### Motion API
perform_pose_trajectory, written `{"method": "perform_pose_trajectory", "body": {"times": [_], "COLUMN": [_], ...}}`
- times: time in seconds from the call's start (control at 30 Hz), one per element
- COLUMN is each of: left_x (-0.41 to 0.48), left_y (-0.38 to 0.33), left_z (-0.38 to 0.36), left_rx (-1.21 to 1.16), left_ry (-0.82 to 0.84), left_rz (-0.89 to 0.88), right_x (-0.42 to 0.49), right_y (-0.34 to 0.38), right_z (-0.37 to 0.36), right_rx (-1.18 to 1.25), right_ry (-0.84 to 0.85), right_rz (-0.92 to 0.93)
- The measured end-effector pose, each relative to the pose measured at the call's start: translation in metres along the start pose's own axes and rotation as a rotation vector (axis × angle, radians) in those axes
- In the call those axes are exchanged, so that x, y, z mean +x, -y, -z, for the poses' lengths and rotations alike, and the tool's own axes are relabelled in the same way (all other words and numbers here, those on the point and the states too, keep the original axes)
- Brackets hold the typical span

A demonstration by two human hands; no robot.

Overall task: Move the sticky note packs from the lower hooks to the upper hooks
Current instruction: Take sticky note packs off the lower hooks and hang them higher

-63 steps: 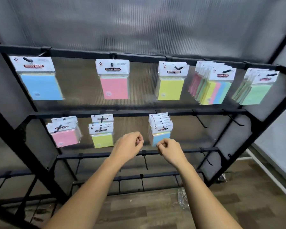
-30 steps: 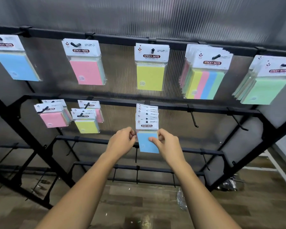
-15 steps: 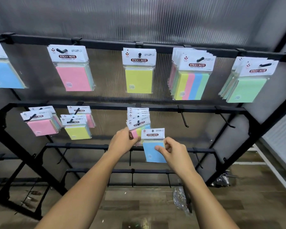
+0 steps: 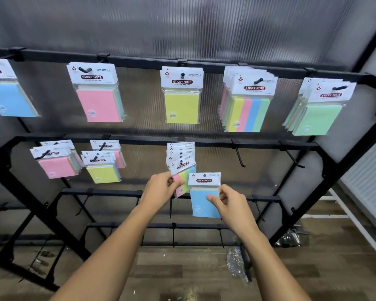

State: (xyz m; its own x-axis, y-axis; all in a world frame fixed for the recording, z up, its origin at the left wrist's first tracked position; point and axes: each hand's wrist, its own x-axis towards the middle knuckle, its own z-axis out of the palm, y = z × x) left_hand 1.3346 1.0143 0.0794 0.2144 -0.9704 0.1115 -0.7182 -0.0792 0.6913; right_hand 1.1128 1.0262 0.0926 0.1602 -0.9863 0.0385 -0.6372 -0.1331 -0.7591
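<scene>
My right hand pinches a blue sticky note pack by its right edge, free of any hook, below the second rail. My left hand grips the front multicolour pack of a stack still hanging on the lower middle hook. More packs hang on the lower rail at left: pink and yellow. The upper rail carries blue, pink, yellow, multicolour and green packs.
Two bare hooks stick out of the lower rail at right. Lower rails with bare hooks sit beneath my hands. A black frame post slants at right. Crumpled plastic lies on the wooden floor.
My hands reached the lower middle stack and my right hand pulled the front blue pack off the hook, down and to the right. My left hand stays on the remaining stack.
</scene>
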Motion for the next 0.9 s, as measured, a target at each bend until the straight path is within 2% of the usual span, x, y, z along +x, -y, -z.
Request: {"method": "perform_pose_trajectory", "body": {"times": [0.47, 0.7, 0.9], "left_x": [-0.03, -0.036, -0.053], "left_y": [-0.023, -0.031, -0.001], "left_z": [0.017, 0.031, 0.07], "left_rx": [-0.032, -0.018, 0.005], "left_ry": [0.029, 0.019, -0.035], "left_rz": [-0.101, -0.114, -0.064], "right_x": [-0.01, -0.006, 0.005], "right_y": [0.013, 0.039, 0.077], "right_z": [0.025, 0.025, -0.001], "right_rx": [0.055, 0.078, 0.085], "right_ry": [-0.04, -0.025, 0.037], "right_rz": [0.013, 0.114, 0.194]}}
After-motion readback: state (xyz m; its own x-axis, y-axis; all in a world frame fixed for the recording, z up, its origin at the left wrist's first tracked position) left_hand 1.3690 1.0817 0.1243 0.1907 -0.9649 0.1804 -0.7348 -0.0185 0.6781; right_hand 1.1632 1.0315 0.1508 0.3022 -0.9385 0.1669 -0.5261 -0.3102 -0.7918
